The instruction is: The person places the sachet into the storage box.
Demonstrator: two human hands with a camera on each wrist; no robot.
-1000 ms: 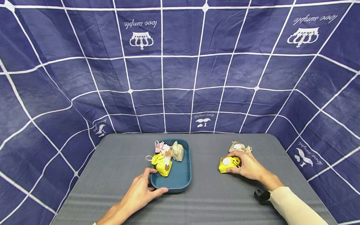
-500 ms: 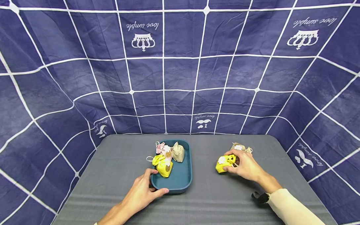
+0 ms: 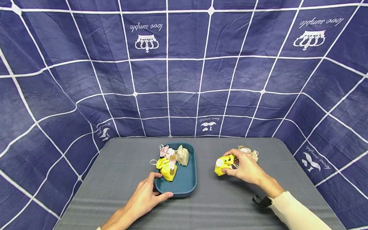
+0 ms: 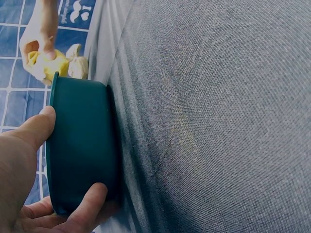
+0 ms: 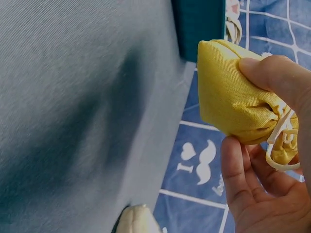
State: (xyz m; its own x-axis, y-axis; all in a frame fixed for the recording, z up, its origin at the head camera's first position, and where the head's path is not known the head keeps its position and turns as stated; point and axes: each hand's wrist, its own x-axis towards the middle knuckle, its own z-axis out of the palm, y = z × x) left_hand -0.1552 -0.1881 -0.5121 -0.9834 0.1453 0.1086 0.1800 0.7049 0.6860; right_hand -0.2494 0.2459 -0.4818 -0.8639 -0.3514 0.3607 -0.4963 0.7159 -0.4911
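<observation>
Two hands are over a grey table (image 3: pixel 205 209). The right hand (image 3: pixel 245 167) is right of the middle of the head view. It pinches a yellow bag (image 3: pixel 223 164) between thumb and fingers. The bag is up off the table, and a dark shadow lies under it in the right wrist view. A white flower shows on the bag's left side. Its pale string loops by the thumb (image 5: pixel 272 73). The bag's closed neck sits between the fingers, at the right edge of that view.

Just behind the right hand, a beige bag (image 3: pixel 249 150) lies on the table. It has a white flower too.

The left hand (image 3: pixel 144 197) is lower, left of the middle. It holds the near corner of a teal tray (image 3: pixel 186 186). The thumb (image 4: pixel 34 131) lies over the rim and the fingers curl around the outside wall. The tray sits flat on the table.

Three bags lie in the tray. Another yellow one (image 3: pixel 166 168) is at the front left, right by the left hand. A pink one (image 3: pixel 166 151) is behind it, at the far left. A tan one (image 3: pixel 182 155) is next to the pink one, on its right.

A blue cloth (image 3: pixel 182 61) with white lines hangs all around the table. It fills the top of the head view.
</observation>
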